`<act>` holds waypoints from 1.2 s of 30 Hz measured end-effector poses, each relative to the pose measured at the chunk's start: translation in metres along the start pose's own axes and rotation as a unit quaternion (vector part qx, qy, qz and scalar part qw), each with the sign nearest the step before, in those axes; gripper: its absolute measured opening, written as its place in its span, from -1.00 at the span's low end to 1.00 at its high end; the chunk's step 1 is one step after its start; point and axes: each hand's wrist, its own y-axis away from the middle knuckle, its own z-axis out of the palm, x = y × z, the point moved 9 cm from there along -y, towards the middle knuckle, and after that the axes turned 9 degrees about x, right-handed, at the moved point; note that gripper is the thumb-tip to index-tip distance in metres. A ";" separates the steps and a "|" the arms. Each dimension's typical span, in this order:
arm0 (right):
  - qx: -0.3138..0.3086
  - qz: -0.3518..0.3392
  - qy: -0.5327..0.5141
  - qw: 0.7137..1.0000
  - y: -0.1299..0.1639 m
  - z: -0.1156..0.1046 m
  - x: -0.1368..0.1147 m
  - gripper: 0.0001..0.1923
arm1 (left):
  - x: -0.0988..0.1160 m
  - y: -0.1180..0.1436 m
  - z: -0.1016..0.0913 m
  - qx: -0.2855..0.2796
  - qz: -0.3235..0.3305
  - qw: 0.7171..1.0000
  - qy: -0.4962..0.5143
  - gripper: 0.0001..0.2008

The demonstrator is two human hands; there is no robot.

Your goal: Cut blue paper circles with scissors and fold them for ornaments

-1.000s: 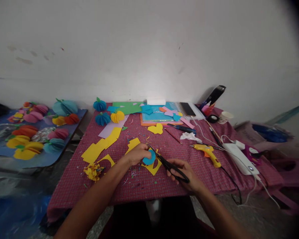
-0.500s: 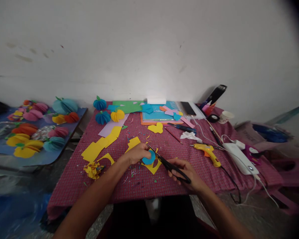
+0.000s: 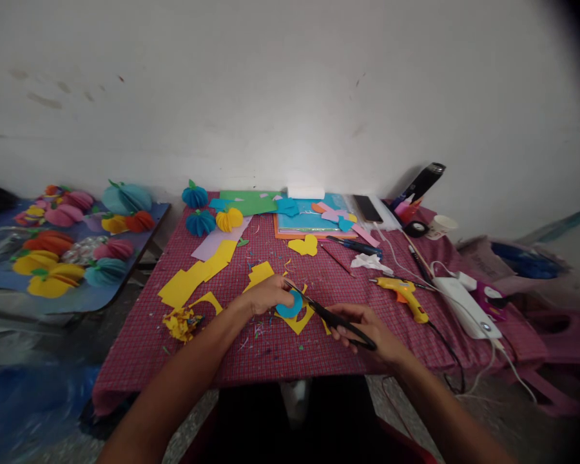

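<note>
At frame centre, the left hand (image 3: 267, 294) pinches a blue disc (image 3: 290, 305) (over yellow scraps (image 3: 297, 320)); the right hand (image 3: 367, 327) grips scissors (image 3: 329, 316), blades at the disc, above the counter (image 3: 280, 351).

1. Blue paper disc (image 3: 290, 305): a small, flat, round cut-out of blue paper, held near the front edge of the bench, partly covered on its left side.
2. Black scissors (image 3: 329, 315): long dark blades pointing up-left, the tips meeting the disc's upper right edge, the looped handles lower right.
</note>
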 end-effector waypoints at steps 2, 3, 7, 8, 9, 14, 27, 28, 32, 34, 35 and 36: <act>0.001 0.001 0.006 1.000 0.000 0.000 0.000 -0.68 | 0.000 0.000 0.001 -0.004 0.003 1.000 -0.004 -0.86; 0.000 0.002 0.010 1.000 0.000 -0.001 0.001 -0.67 | 0.001 0.000 0.001 -0.007 0.004 1.000 -0.006 -0.86; -0.011 0.012 0.024 1.000 0.001 -0.001 0.000 -0.63 | 0.002 0.002 0.002 -0.009 -0.004 1.000 -0.012 -0.85; -0.015 0.014 0.028 0.999 0.001 -0.002 -0.001 -0.61 | 0.002 0.003 0.002 -0.007 -0.007 1.000 -0.016 -0.85; -0.018 0.016 0.032 0.999 0.002 -0.002 -0.002 -0.60 | 0.002 0.003 0.001 -0.003 -0.011 1.000 -0.022 -0.85; -0.038 0.026 0.056 0.997 0.001 -0.005 -0.005 -0.59 | 0.003 0.005 -0.003 0.022 -0.022 0.998 -0.052 -0.83; -0.049 0.028 0.092 0.994 -0.001 -0.006 -0.013 -0.61 | 0.005 0.007 -0.004 0.027 -0.018 0.998 -0.057 -0.84; -0.049 0.029 0.091 0.994 -0.001 -0.006 -0.013 -0.61 | 0.004 0.007 -0.005 0.028 -0.018 0.998 -0.056 -0.83; -0.050 0.039 0.066 0.996 -0.003 -0.008 -0.007 -0.60 | 0.000 0.005 -0.007 0.034 -0.024 0.998 -0.052 -0.79; -0.048 0.045 0.053 0.996 -0.004 -0.008 -0.004 -0.59 | -0.001 0.004 -0.007 0.031 -0.026 0.998 -0.054 -0.79; -0.049 0.046 0.050 0.996 -0.004 -0.008 -0.004 -0.58 | -0.001 0.004 -0.006 0.027 -0.026 0.998 -0.056 -0.79; -0.050 0.047 0.049 0.996 -0.004 -0.008 -0.004 -0.57 | -0.001 0.005 -0.006 0.023 -0.027 0.998 -0.057 -0.79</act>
